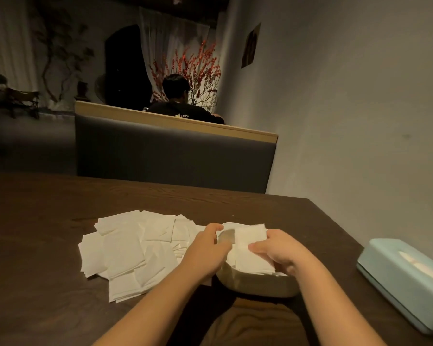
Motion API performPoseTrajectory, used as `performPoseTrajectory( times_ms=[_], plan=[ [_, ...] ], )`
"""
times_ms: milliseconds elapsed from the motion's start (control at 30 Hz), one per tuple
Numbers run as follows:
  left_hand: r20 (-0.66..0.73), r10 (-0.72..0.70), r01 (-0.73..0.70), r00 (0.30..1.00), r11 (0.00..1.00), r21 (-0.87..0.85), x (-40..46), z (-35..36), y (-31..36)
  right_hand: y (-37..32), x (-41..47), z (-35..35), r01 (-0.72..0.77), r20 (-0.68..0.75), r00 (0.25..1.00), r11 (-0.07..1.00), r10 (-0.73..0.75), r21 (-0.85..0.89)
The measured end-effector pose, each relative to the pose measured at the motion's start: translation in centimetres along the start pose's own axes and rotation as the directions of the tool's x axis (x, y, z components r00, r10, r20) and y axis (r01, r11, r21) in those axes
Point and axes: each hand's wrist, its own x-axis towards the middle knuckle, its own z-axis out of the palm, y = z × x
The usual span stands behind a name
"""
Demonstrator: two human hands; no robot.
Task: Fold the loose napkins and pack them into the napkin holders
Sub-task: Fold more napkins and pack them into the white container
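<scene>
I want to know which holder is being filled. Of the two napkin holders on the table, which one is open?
The beige holder under both hands is open, with napkins inside. The light blue holder at the right edge has its lid on.
</scene>
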Motion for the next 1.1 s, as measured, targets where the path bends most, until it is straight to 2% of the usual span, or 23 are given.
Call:
performPoseTrajectory(
  times_ms=[33,100,267,600,700,767,867,1000,1100],
  plan=[
    [0.014,0.004,-0.004,1.000,0.999,0.034,0.2,0.0,-0.3,0.0,0.4,0.2,-0.015,0.007,1.000,0.997,0.015,-0.072],
    [0.028,0.021,-0.022,0.999,0.997,0.071,0.5,0.0,-0.7,-0.2,0.8,0.7,-0.024,0.017,1.000,0.995,0.026,-0.097],
    [0.057,0.038,-0.040,0.998,0.999,0.036,0.6,-0.3,-1.3,-0.8,0.9,1.5,0.002,0.011,1.000,0.958,0.001,-0.285],
    [0.128,0.056,-0.058,0.990,0.998,0.008,0.4,-0.7,-1.9,-0.9,0.8,1.9,-0.028,-0.008,1.000,0.924,0.027,-0.381],
    [0.096,0.056,-0.056,0.994,0.998,0.002,0.5,-1.1,-1.8,-1.1,0.9,1.9,-0.018,-0.087,0.996,0.940,-0.012,-0.341],
    [0.003,0.067,-0.067,0.998,0.998,0.003,0.6,-1.5,-1.7,-1.5,0.4,2.1,0.029,-0.188,0.978,0.951,-0.090,-0.308],
    [-0.091,0.129,-0.129,0.988,0.992,0.000,0.7,-2.4,-1.8,-2.8,-0.6,3.2,0.176,-0.286,0.924,0.945,-0.255,-0.275],
    [-0.137,0.210,-0.209,0.968,0.978,0.021,0.9,-3.8,-2.1,-5.2,-1.6,5.9,0.382,-0.249,0.871,0.903,-0.423,-0.198],
    [-0.180,0.215,-0.214,0.960,0.976,0.026,1.0,-5.4,-3.0,-6.8,-1.6,8.5,0.455,-0.216,0.856,0.883,-0.470,-0.117]
  ],
)
